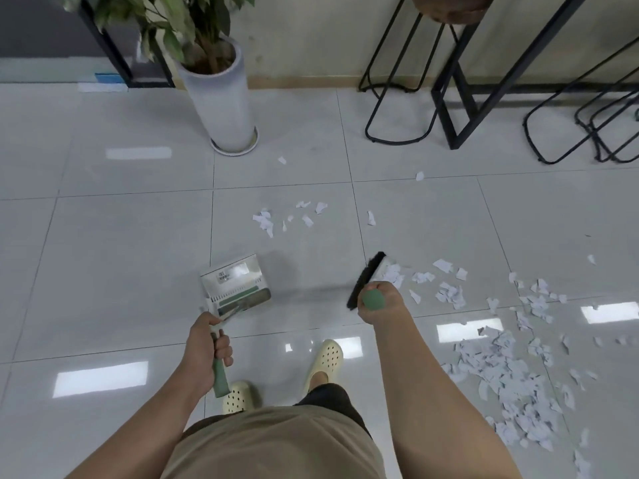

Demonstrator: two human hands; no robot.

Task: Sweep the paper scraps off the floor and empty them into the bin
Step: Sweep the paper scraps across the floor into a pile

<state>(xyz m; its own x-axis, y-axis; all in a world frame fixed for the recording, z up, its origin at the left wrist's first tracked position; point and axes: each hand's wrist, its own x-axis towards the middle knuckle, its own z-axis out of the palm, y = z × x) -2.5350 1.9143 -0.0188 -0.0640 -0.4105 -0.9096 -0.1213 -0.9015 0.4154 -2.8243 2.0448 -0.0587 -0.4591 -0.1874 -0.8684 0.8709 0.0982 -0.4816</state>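
My left hand (206, 347) grips the green handle of a white and green dustpan (237, 283), whose pan rests on the tiled floor ahead of my feet. My right hand (378, 303) grips the green-capped broom handle from above. The black broom head (366, 280) stands on the floor, touching the left edge of a trail of white paper scraps. Several scraps (449, 292) lie just right of the bristles, and a dense pile of scraps (511, 382) spreads across the floor at the right. A small loose cluster of scraps (287, 217) lies farther ahead. No bin is in view.
A tall white planter (221, 98) with a leafy plant stands ahead on the left. Black metal stool frames (397, 84) and table legs (460, 108) line the wall at the back right. My feet in cream clogs (323, 361) stand between the dustpan and the pile.
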